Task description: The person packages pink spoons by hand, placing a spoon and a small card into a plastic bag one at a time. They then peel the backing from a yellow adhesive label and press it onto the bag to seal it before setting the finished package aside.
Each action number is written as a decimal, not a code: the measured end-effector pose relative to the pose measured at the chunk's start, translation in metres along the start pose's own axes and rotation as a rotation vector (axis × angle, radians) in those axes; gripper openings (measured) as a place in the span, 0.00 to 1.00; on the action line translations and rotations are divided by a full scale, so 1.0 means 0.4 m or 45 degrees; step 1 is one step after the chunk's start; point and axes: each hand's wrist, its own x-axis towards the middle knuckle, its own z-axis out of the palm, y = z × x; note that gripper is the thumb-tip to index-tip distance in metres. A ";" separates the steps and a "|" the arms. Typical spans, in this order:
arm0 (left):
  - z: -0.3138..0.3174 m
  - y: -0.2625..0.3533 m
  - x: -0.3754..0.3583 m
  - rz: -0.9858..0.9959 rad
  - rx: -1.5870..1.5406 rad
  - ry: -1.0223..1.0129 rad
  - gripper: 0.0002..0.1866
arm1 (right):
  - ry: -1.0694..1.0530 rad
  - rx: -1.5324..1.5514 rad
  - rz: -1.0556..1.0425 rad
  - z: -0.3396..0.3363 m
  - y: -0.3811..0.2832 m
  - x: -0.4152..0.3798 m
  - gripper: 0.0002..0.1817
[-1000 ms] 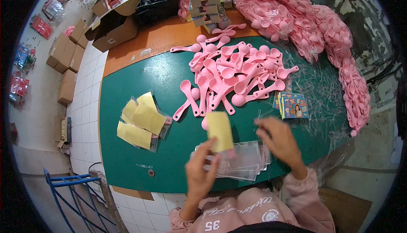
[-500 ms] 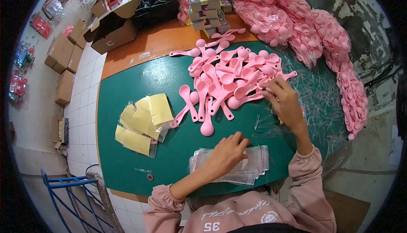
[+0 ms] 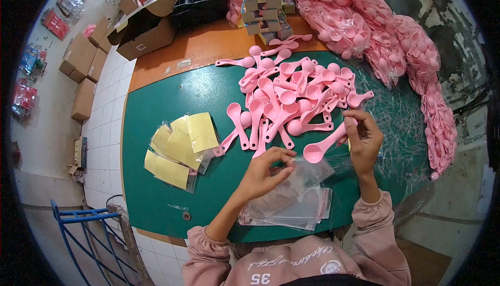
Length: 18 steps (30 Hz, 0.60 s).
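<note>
My right hand [image 3: 365, 139] pinches a pink measuring spoon [image 3: 328, 144] by its handle, the bowl pointing left over the green table. In my left hand [image 3: 266, 172] the fingertips are closed on a clear plastic bag [image 3: 314, 173], whose far edge reaches under the spoon's bowl. Beneath that bag lies a stack of clear bags [image 3: 291, 212] near the front edge. A heap of pink spoons [image 3: 291, 93] spreads beyond both hands. Part of a yellow card shows behind my right fingers.
Packed bags with yellow cards [image 3: 182, 141] lie at the left. Large bags of pink spoons [image 3: 383, 52] line the far right, beside scattered clear plastic strips [image 3: 398, 124]. Banded card stacks [image 3: 262, 10] and an opened carton [image 3: 148, 39] stand at the back. A blue metal frame [image 3: 91, 214] is at the lower left.
My right hand has come away from the heap with a pink measuring spoon. My left hand has lifted a clear bag off the stack. The whole view has shifted slightly.
</note>
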 end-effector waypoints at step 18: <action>-0.006 -0.010 0.003 -0.419 -0.593 0.093 0.15 | 0.064 0.042 -0.043 0.008 0.014 -0.026 0.04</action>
